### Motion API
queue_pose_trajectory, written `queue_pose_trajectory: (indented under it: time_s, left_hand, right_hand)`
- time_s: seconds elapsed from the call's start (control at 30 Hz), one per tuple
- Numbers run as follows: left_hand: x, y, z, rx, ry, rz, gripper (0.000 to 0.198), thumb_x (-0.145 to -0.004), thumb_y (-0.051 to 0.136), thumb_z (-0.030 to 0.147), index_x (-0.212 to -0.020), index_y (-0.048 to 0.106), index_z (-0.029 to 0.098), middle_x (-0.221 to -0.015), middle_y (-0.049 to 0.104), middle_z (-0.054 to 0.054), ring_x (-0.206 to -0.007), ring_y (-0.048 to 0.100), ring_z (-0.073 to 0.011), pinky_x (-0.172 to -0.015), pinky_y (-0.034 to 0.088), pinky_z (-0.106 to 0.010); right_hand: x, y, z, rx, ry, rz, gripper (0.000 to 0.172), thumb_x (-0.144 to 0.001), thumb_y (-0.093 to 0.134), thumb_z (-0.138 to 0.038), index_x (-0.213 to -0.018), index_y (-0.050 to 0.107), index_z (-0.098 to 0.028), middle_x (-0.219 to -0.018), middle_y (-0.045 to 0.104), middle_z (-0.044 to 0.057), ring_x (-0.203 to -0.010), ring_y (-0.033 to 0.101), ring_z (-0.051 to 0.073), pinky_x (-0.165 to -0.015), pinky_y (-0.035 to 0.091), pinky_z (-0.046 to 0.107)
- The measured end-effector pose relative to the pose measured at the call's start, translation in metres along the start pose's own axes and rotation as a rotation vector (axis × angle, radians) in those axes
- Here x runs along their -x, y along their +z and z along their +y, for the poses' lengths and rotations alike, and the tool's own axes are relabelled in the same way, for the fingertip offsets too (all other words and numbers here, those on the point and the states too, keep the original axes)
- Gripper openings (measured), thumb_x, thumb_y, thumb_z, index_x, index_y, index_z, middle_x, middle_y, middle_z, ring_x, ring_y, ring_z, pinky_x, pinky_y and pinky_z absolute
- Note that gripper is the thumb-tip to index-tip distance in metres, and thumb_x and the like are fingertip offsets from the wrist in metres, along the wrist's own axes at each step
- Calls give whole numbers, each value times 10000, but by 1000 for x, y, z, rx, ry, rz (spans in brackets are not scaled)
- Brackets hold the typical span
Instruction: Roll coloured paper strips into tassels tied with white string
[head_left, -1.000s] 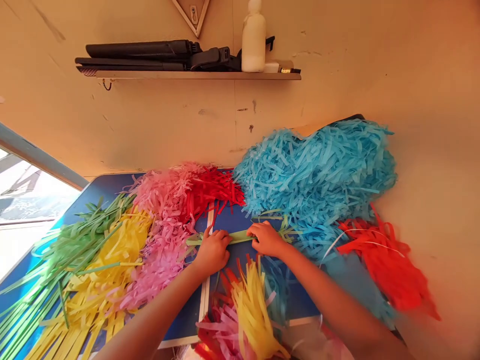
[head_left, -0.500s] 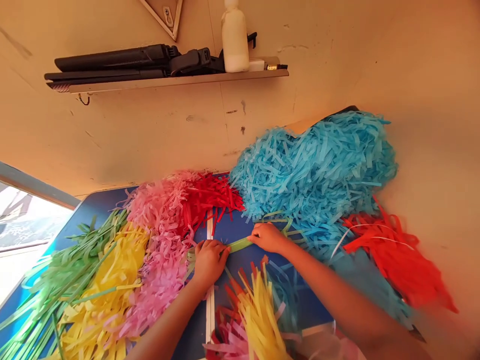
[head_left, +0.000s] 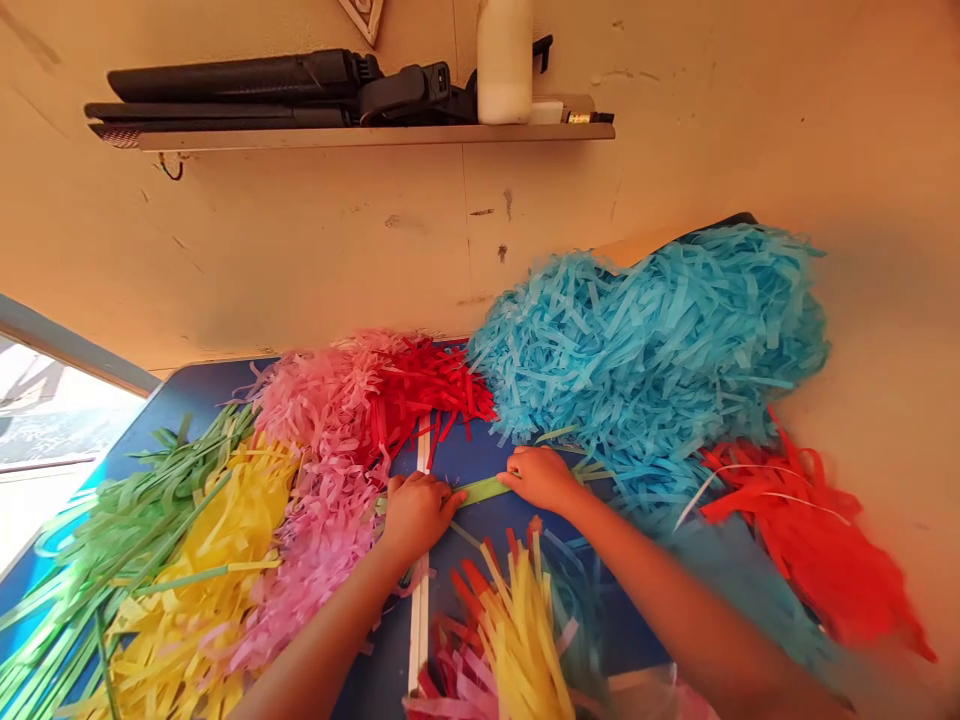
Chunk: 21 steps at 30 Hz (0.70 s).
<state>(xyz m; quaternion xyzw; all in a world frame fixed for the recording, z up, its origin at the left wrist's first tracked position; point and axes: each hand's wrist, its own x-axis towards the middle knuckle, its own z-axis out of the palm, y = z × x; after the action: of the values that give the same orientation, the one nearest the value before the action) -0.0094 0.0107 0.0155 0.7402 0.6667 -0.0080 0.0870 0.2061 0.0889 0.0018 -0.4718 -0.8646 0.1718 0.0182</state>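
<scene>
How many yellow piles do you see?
2. The left yellow pile lies between green strips and pink strips. The front yellow pile shows at the bottom middle of the picture, below the left hand and right hand. More may be hidden.

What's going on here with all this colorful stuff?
A person's left hand and right hand hold light green strips stretched between them, just above or on a blue table. Around them lie heaps of cut strips: green, yellow and pink to the left, a big light blue pile beyond the right hand, and a multicolored bunch nearest the person.
</scene>
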Motion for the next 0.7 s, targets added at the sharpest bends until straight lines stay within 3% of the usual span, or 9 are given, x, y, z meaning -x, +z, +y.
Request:
queue_pose_trajectory:
  time_s: [0.17,0.27,0.43,0.57,0.7]
  left_hand:
    - [-5,0,-1,-12,-17,13,412,-973,445,402,-756,717,181,-834,733,-104,-887,642,-284,-763,364,-400]
    - [-4,-1,-4,11,9,35,370,-947,506,444,-755,714,207,-798,724,-68,-842,640,-262,-782,376,-409]
    - [11,5,-10,49,161,153,143,-928,590,353,-925,712,277,-1085,710,-19,-1077,580,-245,-974,324,-443]
    - [19,17,-9,44,406,285,225,-975,477,177,-889,681,219,-940,726,-19,-985,611,-205,-1043,283,-457]
    - [17,21,-8,93,379,241,257,-973,439,159,-959,688,219,-865,717,-31,-875,624,-201,-1043,288,-489]
  right_hand:
    - [0,4,1,10,-2,10,315,-936,602,-346,-674,653,-180,-815,653,27,-691,586,153,-658,305,279]
    - [5,1,2,-4,-32,24,296,-945,602,-351,-710,672,-185,-819,656,18,-696,576,147,-688,310,291]
    - [23,0,10,-39,-206,101,117,-915,660,-309,-839,714,-238,-971,694,14,-980,559,196,-862,283,346]
    - [32,9,20,-83,-387,155,112,-893,629,-169,-819,702,-211,-932,715,32,-958,561,203,-870,265,372]
    - [33,14,23,-111,-335,124,110,-903,624,-158,-863,711,-214,-884,716,19,-903,572,186,-825,272,355]
